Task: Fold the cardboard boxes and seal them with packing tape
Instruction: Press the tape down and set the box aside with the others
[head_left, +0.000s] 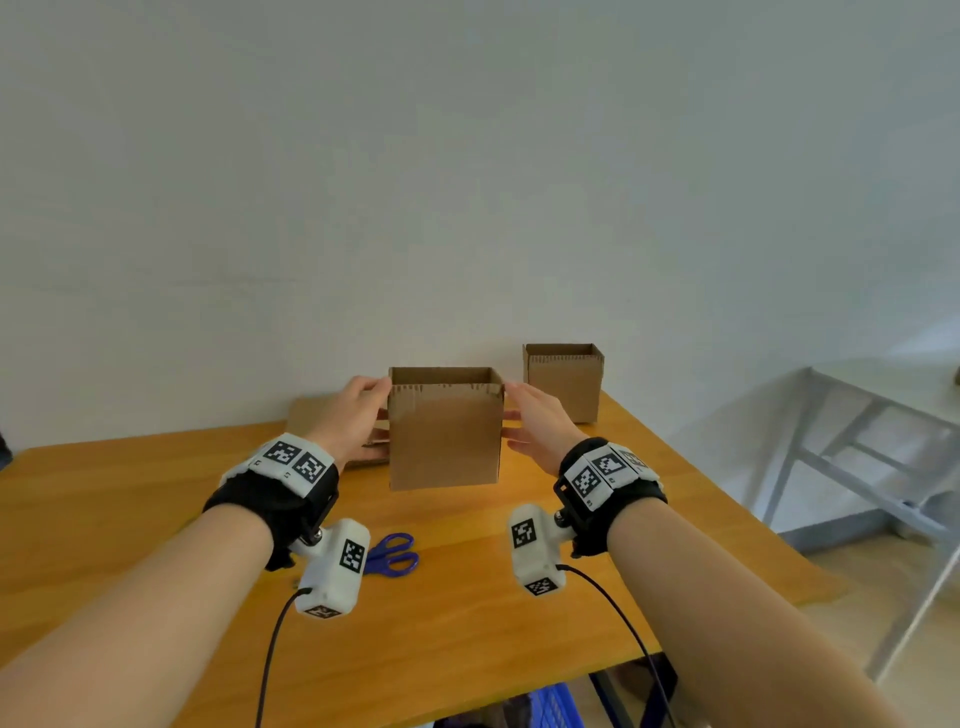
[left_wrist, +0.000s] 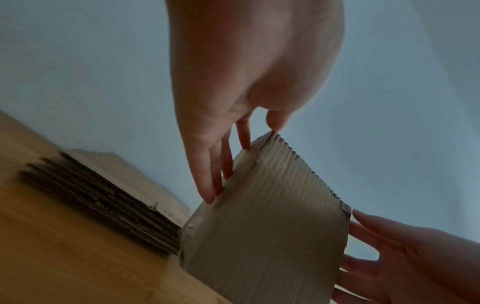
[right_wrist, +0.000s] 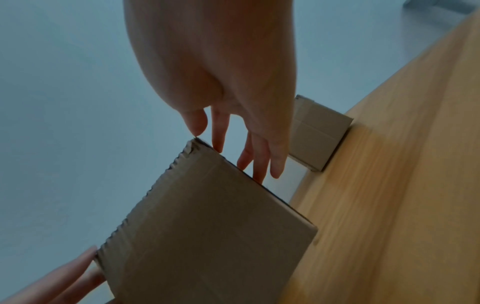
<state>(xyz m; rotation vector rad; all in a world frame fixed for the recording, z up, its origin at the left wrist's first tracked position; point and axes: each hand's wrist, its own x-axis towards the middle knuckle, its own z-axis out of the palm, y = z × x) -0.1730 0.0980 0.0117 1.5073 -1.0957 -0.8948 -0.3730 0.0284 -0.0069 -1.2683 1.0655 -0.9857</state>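
An open-topped brown cardboard box (head_left: 444, 436) stands upright between my two hands over the middle of the wooden table (head_left: 156, 493). My left hand (head_left: 353, 415) lies against its left wall with straight fingers (left_wrist: 207, 185), the thumb at the top corner. On the opposite wall my right hand (head_left: 535, 421) does the same, its fingers (right_wrist: 259, 164) extended along the edge. Neither hand curls round the box (left_wrist: 265, 226) (right_wrist: 207, 226). I cannot tell whether its bottom touches the table. No tape roll is in view.
A second open box (head_left: 563, 382) stands at the back right near the wall. A stack of flat cardboard (head_left: 311, 415) lies behind my left hand. Blue scissors (head_left: 392, 553) lie near the front. A metal frame (head_left: 857, 441) stands to the right of the table.
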